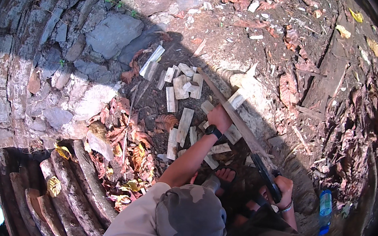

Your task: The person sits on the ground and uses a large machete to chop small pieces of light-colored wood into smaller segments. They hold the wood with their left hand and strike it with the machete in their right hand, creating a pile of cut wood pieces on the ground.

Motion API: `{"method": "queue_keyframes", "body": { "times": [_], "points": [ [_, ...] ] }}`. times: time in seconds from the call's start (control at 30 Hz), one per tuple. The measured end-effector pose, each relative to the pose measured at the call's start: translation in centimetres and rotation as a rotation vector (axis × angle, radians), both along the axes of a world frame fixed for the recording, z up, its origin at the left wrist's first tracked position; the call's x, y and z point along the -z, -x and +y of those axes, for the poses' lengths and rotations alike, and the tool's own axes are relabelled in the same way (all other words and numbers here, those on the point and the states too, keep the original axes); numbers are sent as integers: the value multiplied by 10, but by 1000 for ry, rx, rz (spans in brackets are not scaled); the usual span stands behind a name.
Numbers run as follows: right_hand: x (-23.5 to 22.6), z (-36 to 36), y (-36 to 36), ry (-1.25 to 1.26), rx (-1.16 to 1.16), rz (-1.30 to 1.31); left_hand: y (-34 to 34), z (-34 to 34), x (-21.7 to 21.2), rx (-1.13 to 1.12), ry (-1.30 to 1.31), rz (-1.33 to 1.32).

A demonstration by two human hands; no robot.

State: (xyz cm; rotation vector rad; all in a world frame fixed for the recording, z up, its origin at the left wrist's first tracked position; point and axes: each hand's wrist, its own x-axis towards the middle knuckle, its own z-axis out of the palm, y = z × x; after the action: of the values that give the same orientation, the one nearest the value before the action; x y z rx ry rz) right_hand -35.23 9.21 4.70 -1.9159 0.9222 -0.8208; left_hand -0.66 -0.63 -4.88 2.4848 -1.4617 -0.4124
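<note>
My right hand (283,187) is closed round the black handle of a handsaw (247,136). Its long brown blade slants up and to the left across the middle of the view. Beside the blade, my left hand (219,117), with a dark watch on the wrist, is closed on a pale wood strip (238,98). The blade crosses over this strip, and part of it is hidden by the blade and my hand. Short cut wood blocks (181,87) lie loosely to the left of the blade, and longer wood pieces (185,126) lie nearer my left forearm.
A stone wall (114,35) runs along the left, with stacked logs (75,175) below it. Dry leaves (138,135) lie beside the logs. A plastic bottle (325,203) with a blue cap lies right of my right hand. My sandalled foot (225,174) is near the wood.
</note>
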Motion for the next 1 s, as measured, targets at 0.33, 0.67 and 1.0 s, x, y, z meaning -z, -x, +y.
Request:
{"method": "queue_keyframes", "body": {
  "times": [0.33, 0.67, 1.0],
  "points": [
    [-12, 15, 32, -30, 17, 3, 0, -2, -4, 3, -93, -27],
    [-1, -15, 15, 68, -56, 88, -8, 4, 11, -33, -31, -47],
    [6, -25, 8, -34, -65, 25, -4, 3, 14, 18, -60, -111]
  ]
}}
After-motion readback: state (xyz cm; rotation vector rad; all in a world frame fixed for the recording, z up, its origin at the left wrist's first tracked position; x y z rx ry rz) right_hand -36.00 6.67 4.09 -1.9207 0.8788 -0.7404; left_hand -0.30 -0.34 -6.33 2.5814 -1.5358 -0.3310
